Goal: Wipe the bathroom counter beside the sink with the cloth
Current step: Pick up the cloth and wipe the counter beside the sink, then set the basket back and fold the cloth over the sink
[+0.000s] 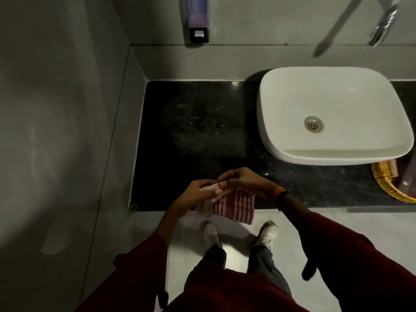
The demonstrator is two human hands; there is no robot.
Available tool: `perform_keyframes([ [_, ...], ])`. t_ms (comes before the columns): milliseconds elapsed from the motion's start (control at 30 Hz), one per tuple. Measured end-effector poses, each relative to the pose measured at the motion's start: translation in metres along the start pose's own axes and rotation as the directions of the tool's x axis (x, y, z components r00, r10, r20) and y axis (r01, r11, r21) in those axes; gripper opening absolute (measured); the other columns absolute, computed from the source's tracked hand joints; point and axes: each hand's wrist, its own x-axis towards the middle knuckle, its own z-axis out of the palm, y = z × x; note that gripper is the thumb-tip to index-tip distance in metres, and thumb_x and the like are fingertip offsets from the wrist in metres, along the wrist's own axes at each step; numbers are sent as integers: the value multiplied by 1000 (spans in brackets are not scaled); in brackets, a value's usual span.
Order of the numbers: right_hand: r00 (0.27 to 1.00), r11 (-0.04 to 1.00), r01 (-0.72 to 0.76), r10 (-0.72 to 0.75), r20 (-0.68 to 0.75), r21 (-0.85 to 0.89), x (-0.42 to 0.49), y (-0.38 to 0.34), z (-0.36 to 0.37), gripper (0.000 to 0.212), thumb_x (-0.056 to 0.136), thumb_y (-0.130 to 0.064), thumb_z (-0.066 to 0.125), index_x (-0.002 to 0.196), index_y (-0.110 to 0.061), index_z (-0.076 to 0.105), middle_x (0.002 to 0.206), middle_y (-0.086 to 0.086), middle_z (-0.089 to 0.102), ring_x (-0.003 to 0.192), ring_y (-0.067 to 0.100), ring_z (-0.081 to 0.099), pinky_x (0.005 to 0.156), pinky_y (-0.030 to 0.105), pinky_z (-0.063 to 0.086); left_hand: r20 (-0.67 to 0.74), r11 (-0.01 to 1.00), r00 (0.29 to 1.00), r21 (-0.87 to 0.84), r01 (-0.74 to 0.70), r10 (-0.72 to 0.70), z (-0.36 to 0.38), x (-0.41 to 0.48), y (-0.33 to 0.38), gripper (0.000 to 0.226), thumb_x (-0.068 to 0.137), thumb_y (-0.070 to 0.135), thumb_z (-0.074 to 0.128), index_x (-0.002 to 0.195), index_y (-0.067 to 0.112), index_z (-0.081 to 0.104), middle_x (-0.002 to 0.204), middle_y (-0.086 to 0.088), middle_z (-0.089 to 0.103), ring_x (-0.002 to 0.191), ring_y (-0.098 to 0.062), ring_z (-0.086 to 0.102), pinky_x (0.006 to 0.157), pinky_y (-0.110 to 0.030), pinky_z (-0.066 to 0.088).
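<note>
A red cloth (pixel 234 207) with white stripes hangs folded at the front edge of the black speckled counter (pixel 202 127). My left hand (pixel 200 190) pinches its upper left edge. My right hand (pixel 245 179) grips the top edge just beside the left, fingers curled, so both hands meet above the cloth. The cloth's lower part dangles past the counter edge over the floor. The white basin sink (pixel 333 113) stands on the counter to the right of the bare black area.
A wall soap dispenser (pixel 197 21) hangs above the counter's back. A chrome tap (pixel 382 25) reaches over the sink. A wicker basket (pixel 391 183) sits at the right, partly under the sink's rim. A grey wall bounds the counter's left side. My shoes stand on the pale floor below.
</note>
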Motion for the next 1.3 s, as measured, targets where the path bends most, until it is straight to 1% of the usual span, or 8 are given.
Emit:
perform_keyframes([
  [167, 978, 922, -23, 101, -183, 385, 27, -9, -19, 14, 91, -14, 69, 100, -20, 77, 102, 6, 76, 108, 24, 68, 101, 42, 51, -223, 968, 967, -240, 69, -124, -27, 36, 15, 7, 91, 24, 69, 96, 27, 74, 110, -11, 74, 94, -21, 73, 71, -31, 62],
  [367, 846, 949, 178, -13, -532, 259, 79, -50, -26, 33, 82, 12, 69, 115, 6, 67, 112, 23, 70, 103, 35, 66, 101, 52, 53, -405, 917, 896, -400, 9, -185, -69, 93, 67, 28, 98, 22, 58, 122, 9, 64, 128, -16, 66, 112, -29, 64, 96, -45, 54],
  [533, 748, 991, 132, -83, -659, 24, 114, -70, -41, 55, 91, 8, 57, 144, 0, 47, 143, 22, 56, 135, 33, 53, 118, 43, 40, -593, 991, 805, -127, -50, -36, -81, 120, 87, 57, 102, 34, 49, 153, 18, 28, 156, -11, 39, 138, -30, 45, 112, -50, 42],
  [633, 739, 974, 99, -208, -641, -202, 106, -67, -37, 55, 92, 6, 51, 146, -2, 45, 149, 19, 51, 141, 31, 47, 122, 38, 33, -646, 967, 745, 255, 2, 169, -73, 121, 81, 61, 102, 34, 48, 155, 14, 25, 161, -13, 30, 146, -30, 32, 120, -47, 31],
  [767, 717, 908, 158, -376, -587, -389, 67, -51, -26, 48, 96, -1, 52, 144, 1, 48, 153, 19, 45, 144, 31, 41, 124, 32, 25, -472, 708, 695, 702, -76, 543, -40, 105, 68, 57, 100, 25, 50, 151, 5, 32, 159, -18, 33, 148, -32, 30, 123, -46, 24],
  [933, 557, 704, 257, -668, -494, -662, -11, -10, -32, 44, 96, -8, 57, 140, -3, 54, 154, 15, 46, 148, 25, 38, 126, 35, 26, -165, 334, 533, 912, -239, 830, 44, 80, 85, 53, 102, 32, 40, 147, 3, 38, 153, -17, 44, 145, -28, 35, 126, -40, 19],
  [1167, 326, 682, 124, -714, -619, -721, -131, 89, -133, 42, 92, -15, 62, 133, -7, 59, 153, 12, 48, 150, 24, 34, 124, 42, 30, 79, 151, 421, 860, -487, 904, 226, 89, 121, 52, 99, 32, 44, 145, 6, 44, 148, -12, 52, 139, -28, 45, 119, -39, 31],
  [1300, 307, 719, 15, -665, -681, -695, -196, 145, -223, 45, 93, -19, 59, 136, -8, 57, 154, 12, 45, 150, 27, 34, 120, 52, 33, 162, 127, 410, 796, -592, 897, 345, 116, 144, 47, 98, 23, 51, 140, 0, 50, 144, -16, 55, 134, -31, 51, 114, -44, 39],
])
